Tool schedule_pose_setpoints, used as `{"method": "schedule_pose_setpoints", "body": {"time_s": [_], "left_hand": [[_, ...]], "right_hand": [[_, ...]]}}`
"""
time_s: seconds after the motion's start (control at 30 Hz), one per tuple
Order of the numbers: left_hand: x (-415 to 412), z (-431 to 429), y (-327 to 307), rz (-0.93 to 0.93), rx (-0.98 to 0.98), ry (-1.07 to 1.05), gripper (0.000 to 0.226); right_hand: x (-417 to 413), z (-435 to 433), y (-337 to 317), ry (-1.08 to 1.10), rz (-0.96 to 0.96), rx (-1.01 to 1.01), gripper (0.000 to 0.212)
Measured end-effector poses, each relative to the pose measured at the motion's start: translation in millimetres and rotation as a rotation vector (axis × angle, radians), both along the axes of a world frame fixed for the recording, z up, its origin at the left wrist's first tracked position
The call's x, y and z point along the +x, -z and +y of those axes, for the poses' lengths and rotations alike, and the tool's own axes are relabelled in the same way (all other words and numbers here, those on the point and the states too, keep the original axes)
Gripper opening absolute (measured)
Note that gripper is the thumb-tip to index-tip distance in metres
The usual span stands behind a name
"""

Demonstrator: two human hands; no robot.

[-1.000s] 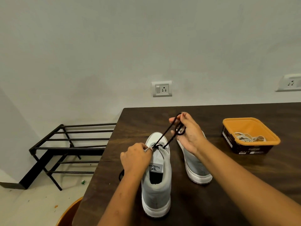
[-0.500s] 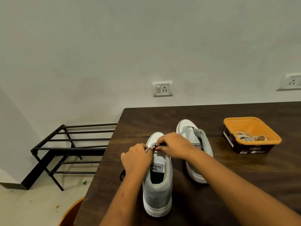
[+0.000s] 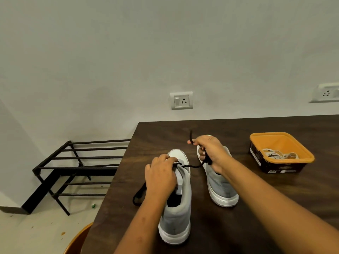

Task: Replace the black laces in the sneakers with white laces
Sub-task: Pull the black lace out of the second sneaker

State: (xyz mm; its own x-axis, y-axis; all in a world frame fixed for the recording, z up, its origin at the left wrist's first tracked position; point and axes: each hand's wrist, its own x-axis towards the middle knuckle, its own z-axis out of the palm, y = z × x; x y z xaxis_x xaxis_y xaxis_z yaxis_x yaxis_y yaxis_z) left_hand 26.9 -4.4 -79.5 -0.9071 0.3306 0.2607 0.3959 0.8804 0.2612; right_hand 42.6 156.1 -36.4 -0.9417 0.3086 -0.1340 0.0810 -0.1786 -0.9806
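Head view: your black lace (image 3: 192, 166) runs from the front eyelets of the near sneaker (image 3: 177, 222) across to your right hand (image 3: 211, 149). A short end sticks up above that hand. Another stretch of it trails off the sneaker's left side onto the surface (image 3: 275, 208), close to the left edge.

The near sneaker is grey with a white sole, and its heel points toward you. The far sneaker (image 3: 222, 187) stands just beside it on the right, partly behind your right hand.

Your right hand has its fingers curled tight round the lace and is raised above the far sneaker's toe. Your left hand (image 3: 159, 173) grips the top of the near sneaker, fingers bent over the tongue where the lace comes out. You cannot tell whether they also pinch the lace.

Toward the right edge of the surface sits an orange tub (image 3: 300, 154) with white laces (image 3: 278, 155) heaped inside, well apart from the sneakers.

Beyond the left edge a black metal rack (image 3: 78, 167) stands on the floor against the wall, and a socket (image 3: 181, 100) is set in the wall above the far edge.
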Motion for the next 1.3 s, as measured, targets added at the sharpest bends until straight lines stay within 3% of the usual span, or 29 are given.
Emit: {"method": "schedule_pose_setpoints", "body": {"time_s": [0.23, 0.43, 0.5, 0.6, 0.67, 0.83, 1.03, 1.1, 1.23, 1.3], "left_hand": [[-5, 6, 5, -0.011, -0.058, 0.010, 0.021], [-7, 2, 7, -0.082, -0.072, 0.042, 0.032], [-8, 1, 6, -0.119, -0.067, 0.044, 0.033], [-10, 1, 6, -0.189, -0.039, 0.052, 0.033], [-12, 1, 6, -0.214, 0.012, 0.043, 0.031], [-15, 4, 12, -0.302, 0.200, 0.027, 0.020], [-21, 8, 20, -0.403, 0.432, -0.045, 0.011], [-23, 8, 22, -0.424, 0.555, -0.089, 0.021], [-27, 1, 25, -0.603, 1.179, -0.153, 0.032], [-25, 1, 22, -0.692, 1.396, -0.202, 0.030]], "right_hand": [[-2, -10, 26, 0.008, -0.165, 0.368, 0.013], [-4, -14, 30, -0.123, -0.288, 0.415, 0.012], [-7, -13, 29, -0.180, -0.299, 0.573, 0.008], [-8, -12, 28, -0.200, -0.288, 0.875, 0.031], [-8, -15, 27, -0.222, -0.252, 0.923, 0.042], [-4, -24, 22, -0.372, -0.287, 1.030, 0.033], [1, -36, 26, -0.271, -0.285, 1.175, 0.031], [3, -39, 30, -0.247, -0.276, 1.173, 0.029], [4, -42, 38, -0.265, -0.268, 1.224, 0.027], [5, -44, 42, -0.270, -0.276, 1.263, 0.030]]}}
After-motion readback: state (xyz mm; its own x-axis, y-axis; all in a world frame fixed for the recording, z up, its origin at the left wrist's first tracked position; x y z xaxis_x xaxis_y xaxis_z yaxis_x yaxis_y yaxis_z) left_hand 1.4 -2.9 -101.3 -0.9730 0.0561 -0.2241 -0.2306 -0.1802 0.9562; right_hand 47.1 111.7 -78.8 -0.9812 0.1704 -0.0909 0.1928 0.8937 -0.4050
